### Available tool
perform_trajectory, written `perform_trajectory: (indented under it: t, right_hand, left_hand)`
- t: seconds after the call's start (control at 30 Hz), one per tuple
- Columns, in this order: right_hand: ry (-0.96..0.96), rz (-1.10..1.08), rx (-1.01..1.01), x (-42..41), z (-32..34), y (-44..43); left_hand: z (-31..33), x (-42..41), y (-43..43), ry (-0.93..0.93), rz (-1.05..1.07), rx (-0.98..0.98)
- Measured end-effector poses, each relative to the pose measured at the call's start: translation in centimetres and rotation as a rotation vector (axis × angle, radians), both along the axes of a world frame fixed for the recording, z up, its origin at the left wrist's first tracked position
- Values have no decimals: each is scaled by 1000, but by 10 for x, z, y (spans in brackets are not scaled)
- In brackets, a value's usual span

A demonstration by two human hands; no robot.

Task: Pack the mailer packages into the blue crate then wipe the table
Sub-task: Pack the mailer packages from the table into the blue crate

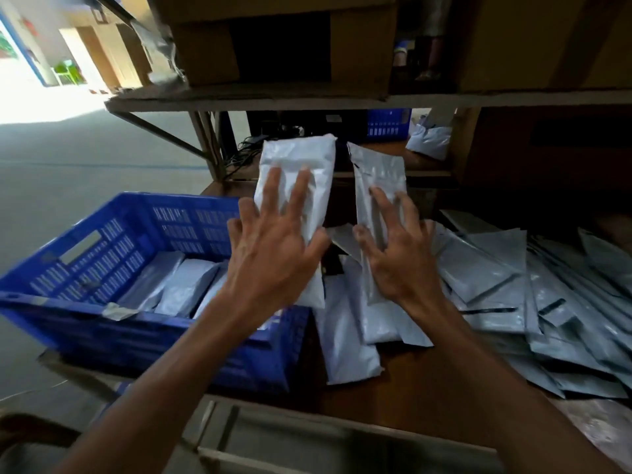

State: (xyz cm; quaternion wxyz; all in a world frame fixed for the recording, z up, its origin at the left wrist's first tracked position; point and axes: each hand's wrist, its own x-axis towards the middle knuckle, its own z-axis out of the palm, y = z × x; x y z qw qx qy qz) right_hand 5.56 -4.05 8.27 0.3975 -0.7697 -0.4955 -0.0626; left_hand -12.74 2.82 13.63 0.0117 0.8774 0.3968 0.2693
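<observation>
Here we hold one mailer in each of our hands: the left hand (273, 244) spreads over the white mailer (301, 165), thumb seemingly hooked round its edge, and the right hand (396, 261) pinches the grey mailer (379, 176). Both stand long-axis upright. The blue crate (102, 241) lies leftward, nearer the left hand.

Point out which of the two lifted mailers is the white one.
The white mailer in the left hand; the right hand holds a grey mailer, flatter.
</observation>
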Motion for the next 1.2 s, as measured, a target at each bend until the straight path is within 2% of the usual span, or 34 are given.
perform_trajectory:
  t: [0.17, 0.33, 0.43, 0.57, 0.8, 0.93, 1.0, 1.1, 1.2]
  right_hand:
    - [76, 185, 19, -68, 36, 60]
    - [91, 322, -48, -142, 47, 124]
    - [138, 298, -233, -175, 29, 152]
    - [166, 126, -532, -178, -17, 175]
    - [142, 12, -907, -153, -69, 187]
    - [-9, 11, -1035, -158, -89, 194]
    - [-62, 67, -1198, -163, -96, 194]
    - [92, 24, -1406, -162, -104, 193]
    - [135, 28, -1492, -159, -114, 196]
  left_hand:
    - [11, -63, 75, 49, 125, -51]
    - [-27, -117, 151, 209, 172, -255]
    - [-54, -136, 182, 388, 111, -267]
    - [-73, -134, 200, 444, 126, -372]
    - [-129, -108, 225, 640, -44, -479]
    - [-147, -99, 219, 683, -74, -555]
    - [-158, -99, 216, 701, -96, -610]
    - [-166, -102, 221, 843, -96, -675]
    - [-161, -105, 224, 1010, -160, -569]
